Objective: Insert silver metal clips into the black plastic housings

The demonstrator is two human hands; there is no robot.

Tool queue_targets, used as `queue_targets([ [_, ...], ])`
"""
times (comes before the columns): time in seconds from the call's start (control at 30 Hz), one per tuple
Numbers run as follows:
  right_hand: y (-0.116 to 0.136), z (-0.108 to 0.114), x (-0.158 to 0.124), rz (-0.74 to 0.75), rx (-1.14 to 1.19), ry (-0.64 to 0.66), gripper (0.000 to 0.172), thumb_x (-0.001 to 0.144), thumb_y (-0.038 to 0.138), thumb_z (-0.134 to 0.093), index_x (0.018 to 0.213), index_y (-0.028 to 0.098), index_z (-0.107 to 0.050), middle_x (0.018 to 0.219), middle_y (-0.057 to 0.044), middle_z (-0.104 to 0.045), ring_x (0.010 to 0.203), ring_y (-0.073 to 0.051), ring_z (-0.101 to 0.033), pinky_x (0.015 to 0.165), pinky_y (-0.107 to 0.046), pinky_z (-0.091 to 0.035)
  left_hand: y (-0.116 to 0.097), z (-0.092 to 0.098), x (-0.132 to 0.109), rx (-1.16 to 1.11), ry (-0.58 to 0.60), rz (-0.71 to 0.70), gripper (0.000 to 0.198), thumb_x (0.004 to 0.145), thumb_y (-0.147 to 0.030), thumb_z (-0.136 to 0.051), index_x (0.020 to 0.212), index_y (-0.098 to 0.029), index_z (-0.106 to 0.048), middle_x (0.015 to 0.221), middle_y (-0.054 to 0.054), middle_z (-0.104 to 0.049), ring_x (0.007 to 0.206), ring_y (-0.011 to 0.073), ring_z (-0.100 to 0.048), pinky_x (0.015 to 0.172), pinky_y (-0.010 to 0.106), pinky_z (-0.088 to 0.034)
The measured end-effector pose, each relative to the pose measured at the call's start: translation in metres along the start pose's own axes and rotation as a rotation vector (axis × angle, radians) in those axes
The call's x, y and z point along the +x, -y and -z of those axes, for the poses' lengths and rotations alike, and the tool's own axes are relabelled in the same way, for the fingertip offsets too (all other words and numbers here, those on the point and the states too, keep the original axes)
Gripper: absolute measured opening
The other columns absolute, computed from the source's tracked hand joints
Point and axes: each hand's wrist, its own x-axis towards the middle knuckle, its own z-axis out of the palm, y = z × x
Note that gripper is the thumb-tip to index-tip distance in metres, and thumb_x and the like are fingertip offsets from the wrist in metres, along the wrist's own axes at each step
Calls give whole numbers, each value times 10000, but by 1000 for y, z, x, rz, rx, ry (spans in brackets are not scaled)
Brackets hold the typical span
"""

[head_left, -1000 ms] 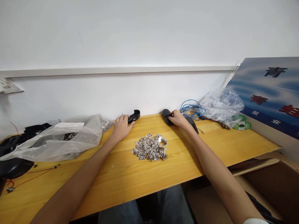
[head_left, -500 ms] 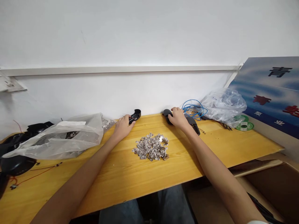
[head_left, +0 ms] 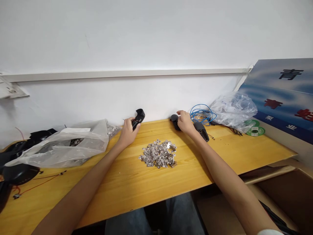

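The left hand is lifting now, raising a curved black plastic part up off the table edge and tilting it upward! Its fingers are closing narrow around the lower end, holding that part clear of the wood. Over on the right, the right hand is reaching across a rounded black plastic piece, fingers curling narrowly over its top, though I can't tell whether they're gripping it. A second dark piece is lying just beside that hand, with a coil of blue wire sitting behind it. Between the hands, a heap of small silver metal pieces is sitting on the yellow wooden table, and a plastic bag is lying near the left hand.
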Motion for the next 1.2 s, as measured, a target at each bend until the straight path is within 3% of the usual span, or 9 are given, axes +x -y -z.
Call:
queue_targets([
  [0.07, -1, 3, 1, -30, 44, -35, 426, 940, 118, -409, 1314, 103, -612, 1315, -219, -664, 1265, -338, -560, 1117, -476, -429, -5, 4, -3, -201, -84, 108, 381, 1020, -488, -498, 1276, -206, -520, 1180, 132, -673, 1079, 278, -680, 984, 447, -550],
  [0.13, 4, 8, 1, -8, 96, -41, 365, 960, 194, -470, 1277, 115, -634, 1267, -200, -685, 1228, -325, -586, 1096, -452, -444, -11, 8, -7, -481, -152, 303, 357, 1044, -528, -436, 1213, -225, -523, 1005, 75, -702, 820, 214, -698, 751, 356, -574],
  [0.2, 15, 13, 0, 50, 174, 80, 291, 963, 259, -536, 1189, 145, -678, 1143, -153, -730, 1092, -288, -643, 1003, -403, -491, -18, 12, -13, -783, -173, 507, 397, 1041, -580, -404, 1139, -219, -535, 909, 53, -700, 622, 170, -645, 544, 286, -491],
  [0.27, 29, 16, -3, 114, 268, 316, 205, 952, 281, -583, 1060, 173, -720, 1007, -100, -755, 929, -237, -670, 877, -347, -513, -27, 15, -20, -1008, -137, 633, 446, 1029, -612, -403, 1095, -200, -560, 891, 63, -709, 517, 143, -588, 443, 258, -398],
  [0.37, 49, 14, -10, 198, 382, 628, 137, 904, 251, -641, 939, 187, -757, 951, -64, -778, 846, -197, -683, 799, -310, -504, -41, 16, -29, -1129, -32, 674, 483, 1022, -621, -436, 1094, -174, -605, 904, 86, -737, 449, 116, -524, 399, 249, -347],
  [0.53, 62, 1, -20, 237, 490, 809, 160, 848, 194, -664, 942, 186, -793, 926, -47, -793, 808, -182, -692, 761, -304, -509, -61, 11, -36, -1122, 36, 659, 501, 997, -641, -522, 1056, -156, -633, 946, 112, -774, 411, 99, -510, 364, 241, -318],
  [0.77, 62, -11, -21, 305, 510, 821, 224, 836, 156, -664, 984, 225, -818, 909, -32, -785, 791, -172, -668, 762, -298, -495, -65, 6, -37, -1092, -29, 663, 448, 1023, -601, -491, 1034, -167, -600, 873, 100, -787, 361, 107, -492, 334, 237, -307],
  [0.93, 67, -6, -24, 293, 478, 798, 159, 875, 176, -631, 930, 212, -776, 906, -35, -773, 803, -178, -668, 792, -315, -505, -60, 4, -38, -1111, 14, 621, 472, 1016, -620, -506, 1030, -158, -602, 912, 118, -779, 400, 107, -525, 359, 239, -342],
  [1.2, 79, 0, -34, 263, 469, 605, 106, 871, 190, -628, 962, 210, -677, 920, -55, -746, 781, -177, -667, 750, -323, -508, -54, 0, -43, -1170, 148, 592, 421, 1000, -518, -647, 1265, -204, -556, 1150, 129, -736, 837, 236, -787, 666, 306, -589],
])
